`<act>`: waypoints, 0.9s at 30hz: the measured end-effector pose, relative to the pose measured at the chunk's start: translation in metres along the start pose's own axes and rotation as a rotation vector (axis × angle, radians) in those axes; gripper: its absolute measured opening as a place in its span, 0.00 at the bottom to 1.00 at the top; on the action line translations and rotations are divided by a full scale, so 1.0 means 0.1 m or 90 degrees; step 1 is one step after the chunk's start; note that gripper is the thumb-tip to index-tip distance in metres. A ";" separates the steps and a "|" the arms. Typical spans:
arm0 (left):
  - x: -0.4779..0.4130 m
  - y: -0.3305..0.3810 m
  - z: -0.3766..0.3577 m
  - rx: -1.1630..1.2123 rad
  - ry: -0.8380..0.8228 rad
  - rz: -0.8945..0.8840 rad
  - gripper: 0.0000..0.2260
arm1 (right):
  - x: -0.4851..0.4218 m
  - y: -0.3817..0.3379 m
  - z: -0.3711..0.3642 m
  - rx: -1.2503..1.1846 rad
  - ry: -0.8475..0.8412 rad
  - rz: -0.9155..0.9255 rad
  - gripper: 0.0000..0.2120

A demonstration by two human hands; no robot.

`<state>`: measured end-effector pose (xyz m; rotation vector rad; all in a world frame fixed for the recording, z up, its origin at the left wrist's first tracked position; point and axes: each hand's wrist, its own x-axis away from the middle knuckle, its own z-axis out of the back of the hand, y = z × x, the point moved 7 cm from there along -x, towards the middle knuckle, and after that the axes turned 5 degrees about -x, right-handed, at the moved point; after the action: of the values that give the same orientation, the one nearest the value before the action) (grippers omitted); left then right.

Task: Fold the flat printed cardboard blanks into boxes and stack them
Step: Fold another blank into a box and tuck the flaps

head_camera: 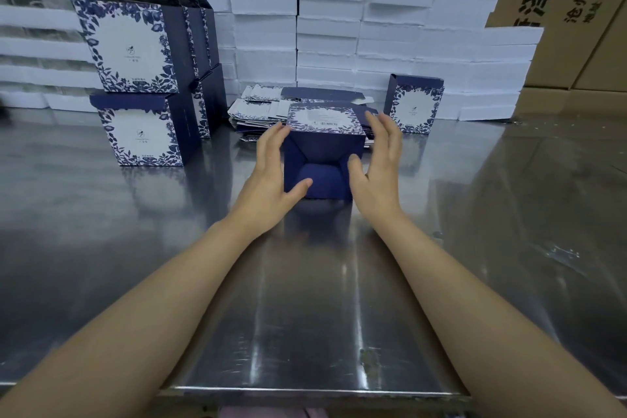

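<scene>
At two o'clock, the brown shipping carton (583, 54) carries large tilted black print, what looks like 泽 followed by a Latin A, with a smaller line beginning 沧州 beside it, while the fine print on the blue-and-white boxes (127, 44) at ten o'clock is too small to read.
</scene>
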<state>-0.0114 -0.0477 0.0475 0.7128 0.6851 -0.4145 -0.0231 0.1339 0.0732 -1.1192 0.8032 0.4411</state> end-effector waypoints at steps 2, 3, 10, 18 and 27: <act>-0.01 0.06 0.05 -0.015 0.032 -0.029 0.33 | 0.00 0.07 -0.01 -0.035 -0.016 -0.040 0.30; -0.01 0.07 0.06 -0.020 0.037 -0.034 0.32 | 0.00 0.10 -0.03 -0.052 -0.031 -0.064 0.30; 0.01 0.04 0.01 -0.024 -0.014 0.006 0.39 | 0.05 0.22 -0.16 -0.067 -0.137 -0.088 0.38; -0.06 0.04 0.34 -0.043 0.155 0.055 0.19 | 0.11 0.10 -0.30 -0.130 -0.218 -0.045 0.34; -0.09 0.03 0.39 -0.101 0.170 0.057 0.19 | 0.10 0.10 -0.34 -0.152 -0.218 -0.055 0.32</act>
<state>0.0007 -0.0729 0.0765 0.6509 0.9236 -0.1804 -0.0346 0.1059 0.0524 -1.2504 0.4079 0.6472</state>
